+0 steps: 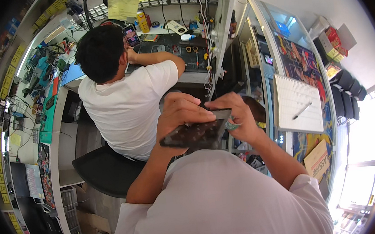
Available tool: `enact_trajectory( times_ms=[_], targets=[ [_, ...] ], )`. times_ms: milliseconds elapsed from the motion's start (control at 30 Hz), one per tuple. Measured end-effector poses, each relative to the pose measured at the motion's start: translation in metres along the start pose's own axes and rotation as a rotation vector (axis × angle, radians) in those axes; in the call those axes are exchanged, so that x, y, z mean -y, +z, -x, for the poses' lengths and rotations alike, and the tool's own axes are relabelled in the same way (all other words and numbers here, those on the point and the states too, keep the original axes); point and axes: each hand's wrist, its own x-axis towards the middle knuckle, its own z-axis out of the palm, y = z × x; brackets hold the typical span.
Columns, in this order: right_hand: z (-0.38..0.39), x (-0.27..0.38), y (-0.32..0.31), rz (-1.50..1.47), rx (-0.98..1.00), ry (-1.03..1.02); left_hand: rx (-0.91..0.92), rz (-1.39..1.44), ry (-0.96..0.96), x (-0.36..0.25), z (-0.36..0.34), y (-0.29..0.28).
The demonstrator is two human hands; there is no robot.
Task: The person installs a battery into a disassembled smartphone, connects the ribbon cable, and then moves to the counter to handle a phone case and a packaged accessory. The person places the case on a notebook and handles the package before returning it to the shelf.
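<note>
In front of my chest I hold a flat, dark brown, wallet-like thing point(193, 135) with a lighter pattern and blackish edges. It is tilted and somewhat blurred. My left hand point(179, 113) is closed on it, the fingers lying across its upper side. At its right end my right hand point(239, 116) grips the edge with bent fingers. A small greenish patch point(232, 125) shows by the right palm; I cannot make out what it is.
A person in a white shirt point(120, 104) sits ahead on a black chair point(99, 172), at a workbench point(160, 53) with tools and phones. To the right, a notebook point(299, 104) with a pen point(302, 111) lies on a glass display case point(278, 35). Cluttered shelves point(61, 140) line the left.
</note>
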Motion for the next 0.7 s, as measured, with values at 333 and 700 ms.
enact_trajectory(
  times_ms=[333,700],
  targets=[
    [0.002,-0.011,-0.01,0.032,0.022,-0.002,0.04,-0.132,0.122,-0.006,0.004,0.008],
    [0.001,0.001,-0.005,-0.105,0.07,0.15,-0.389,0.683,-0.683,0.003,-0.006,0.01]
  ],
)
